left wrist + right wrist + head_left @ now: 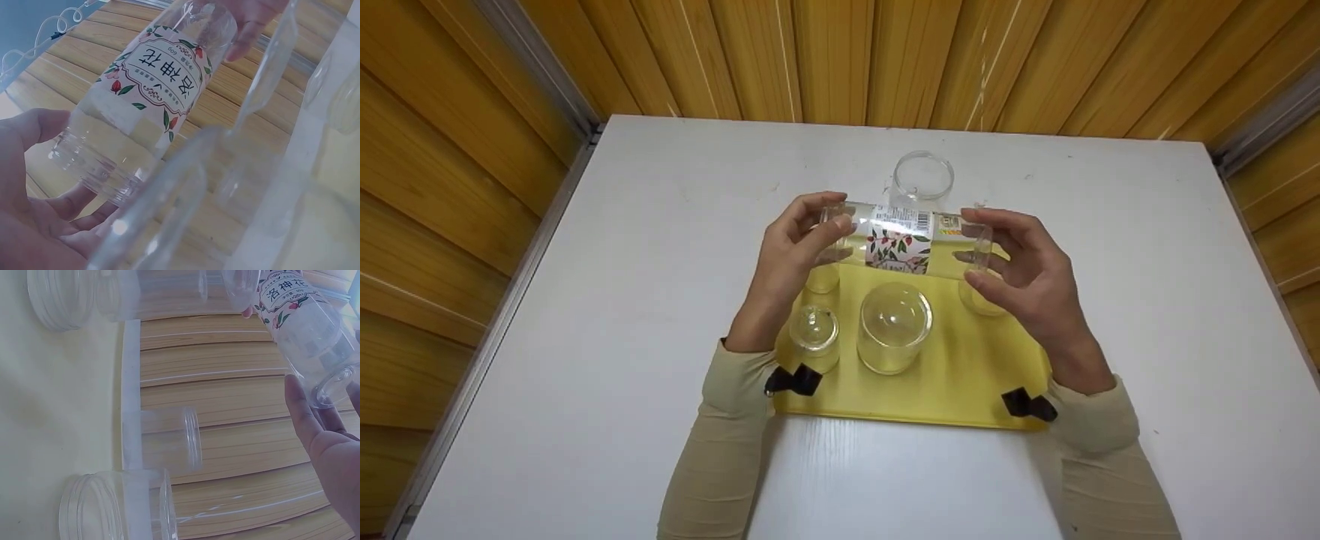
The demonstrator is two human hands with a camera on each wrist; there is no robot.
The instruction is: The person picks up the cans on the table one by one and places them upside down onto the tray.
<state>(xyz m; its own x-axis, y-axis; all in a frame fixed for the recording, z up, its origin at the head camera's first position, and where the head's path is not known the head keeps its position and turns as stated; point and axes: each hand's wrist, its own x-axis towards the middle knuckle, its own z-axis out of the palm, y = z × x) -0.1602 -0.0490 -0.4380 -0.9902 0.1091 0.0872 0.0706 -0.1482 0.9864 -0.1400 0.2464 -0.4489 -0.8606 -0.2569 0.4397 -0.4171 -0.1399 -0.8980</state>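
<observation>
A clear plastic jar [900, 240] with a flowered paper label lies sideways in the air above the tray's far edge, held between both hands. My left hand [791, 259] grips its left end, thumb on the near side and fingers behind. That end shows ridges in the left wrist view, beside the left fingers [79, 199]. At the smooth right end, my right hand [1035, 281] holds the jar between thumb and fingers. The label [160, 73] carries large dark characters and red buds. A barcode and small print face up in the head view.
Below is a yellow tray [975, 390] on a white table [585, 337]. A wide clear jar [894, 330] stands mid-tray, a smaller one [814, 330] to its left. More clear jars are partly hidden by the hands. Another open jar [924, 176] stands behind the tray.
</observation>
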